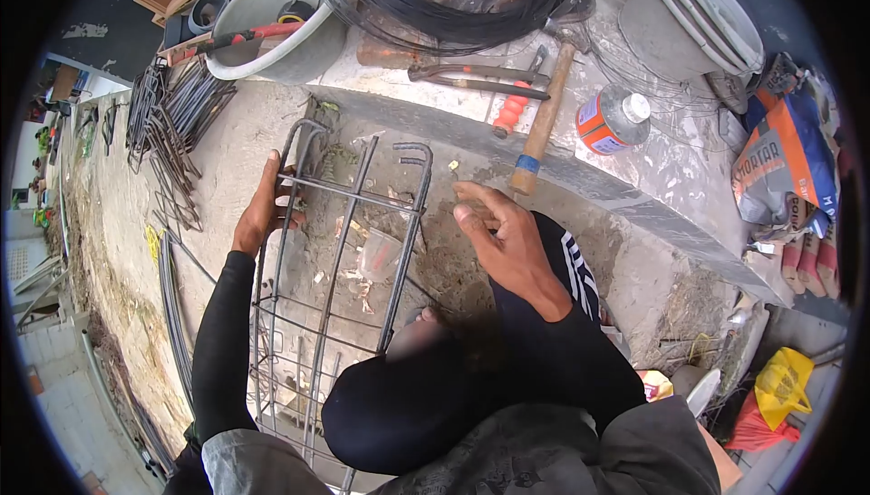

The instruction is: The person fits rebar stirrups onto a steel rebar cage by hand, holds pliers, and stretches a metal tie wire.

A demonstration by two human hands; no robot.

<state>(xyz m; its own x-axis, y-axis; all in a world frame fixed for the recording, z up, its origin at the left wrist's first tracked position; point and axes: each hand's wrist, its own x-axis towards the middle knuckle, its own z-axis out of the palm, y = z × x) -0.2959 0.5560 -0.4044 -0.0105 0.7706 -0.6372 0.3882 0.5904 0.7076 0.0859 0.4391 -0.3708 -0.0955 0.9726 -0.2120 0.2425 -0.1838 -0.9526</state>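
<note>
A long rebar cage (pixel 337 250) of steel bars tied with thin cross rings stands in front of me, its bent bar ends at the far end. My left hand (pixel 259 212) is at its left side, with the fingers reaching round the outer bar and the thumb stretched along it. My right hand (pixel 507 246) hovers to the right of the cage, fingers apart, holding nothing. Beyond it, a hammer (pixel 546 119) with a wooden handle lies over the ledge edge. Nippers (pixel 480 78) with dark handles and an orange-gripped tool (pixel 513 110) lie close by.
On the concrete ledge (pixel 666 178) are a coil of black wire (pixel 444 28), an orange-labelled bottle (pixel 613 120), a grey tub (pixel 272 51) and stacked buckets (pixel 675 28). Bent steel stirrups (pixel 177 115) lie left. A mortar bag (pixel 784 164) stands right. My knee (pixel 390 413) is near the cage.
</note>
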